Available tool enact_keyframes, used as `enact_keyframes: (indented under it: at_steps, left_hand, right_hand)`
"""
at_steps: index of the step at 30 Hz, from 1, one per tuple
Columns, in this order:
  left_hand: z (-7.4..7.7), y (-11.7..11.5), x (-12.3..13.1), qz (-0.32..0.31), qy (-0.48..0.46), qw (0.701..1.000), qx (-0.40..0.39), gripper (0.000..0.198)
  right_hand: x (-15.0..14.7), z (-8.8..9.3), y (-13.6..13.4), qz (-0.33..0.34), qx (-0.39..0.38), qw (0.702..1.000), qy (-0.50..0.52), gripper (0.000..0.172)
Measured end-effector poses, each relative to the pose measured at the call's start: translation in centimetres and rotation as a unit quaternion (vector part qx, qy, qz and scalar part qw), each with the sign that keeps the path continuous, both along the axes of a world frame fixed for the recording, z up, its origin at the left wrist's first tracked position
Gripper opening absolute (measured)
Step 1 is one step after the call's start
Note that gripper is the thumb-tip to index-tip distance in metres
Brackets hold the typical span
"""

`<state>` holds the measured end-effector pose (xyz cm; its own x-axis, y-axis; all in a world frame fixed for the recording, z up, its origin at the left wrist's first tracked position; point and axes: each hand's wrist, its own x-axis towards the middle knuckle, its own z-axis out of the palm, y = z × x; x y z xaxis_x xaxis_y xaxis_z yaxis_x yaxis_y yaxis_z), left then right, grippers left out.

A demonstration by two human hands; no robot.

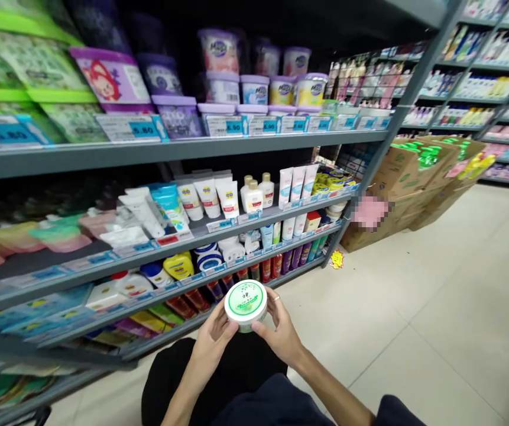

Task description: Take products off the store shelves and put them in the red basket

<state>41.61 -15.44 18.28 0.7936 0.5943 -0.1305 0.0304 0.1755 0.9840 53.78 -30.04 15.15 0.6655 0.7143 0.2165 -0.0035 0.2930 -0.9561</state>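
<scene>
Near the front edge of the lower shelf (178,290), the left hand (212,340) and right hand (281,331) cradle a round white-rimmed jar (246,305) between curled fingers, forearms angled inward. Gripped only at its sides, it could slip and drop to the tiled floor (414,307).

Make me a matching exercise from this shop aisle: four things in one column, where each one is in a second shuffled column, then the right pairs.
Things:
1. Round white-lidded tub
2. Metal ring
3. Stacked cardboard cartons
4. Yellow star-shaped card

Places:
A. Lying on the tiled floor
B. On a finger of the right hand
C. Piled beyond the end of the grey shelving
D. Held between the left hand and the right hand

Right pairs: 1D, 2B, 3C, 4A.
</scene>
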Motion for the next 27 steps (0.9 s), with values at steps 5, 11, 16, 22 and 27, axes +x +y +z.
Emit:
enact_keyframes:
  at_steps: [5, 11, 16, 22, 27]
  left_hand:
    - [0.8, 0.5, 0.2, 0.023, -0.005, 1.000, 0.002, 0.093]
    - [-1.6, 0.9, -0.4, 0.060, -0.021, 0.997, -0.046, 0.092]
    - [-2.5, 2.7, -0.4, 0.103, -0.055, 0.991, -0.063, 0.093]
    - [-1.3, 4.0, -0.9, 0.139, -0.060, 0.986, -0.063, 0.097]
    - [3.7, 5.1, -2.8, 0.110, 0.039, 0.992, -0.051, 0.093]
  right_hand:
    - [-0.6, 0.4, 1.4, -0.013, 0.001, 1.000, 0.009, 0.079]
    - [-1.6, -0.8, 3.1, -0.014, -0.029, 0.999, 0.026, 0.077]
    - [-1.2, -0.6, 5.2, 0.018, -0.043, 0.999, 0.016, 0.079]
    - [-0.5, 2.3, 7.7, 0.063, -0.046, 0.997, -0.027, 0.079]
    - [-1.0, 7.0, 7.8, 0.071, -0.087, 0.994, 0.005, 0.090]
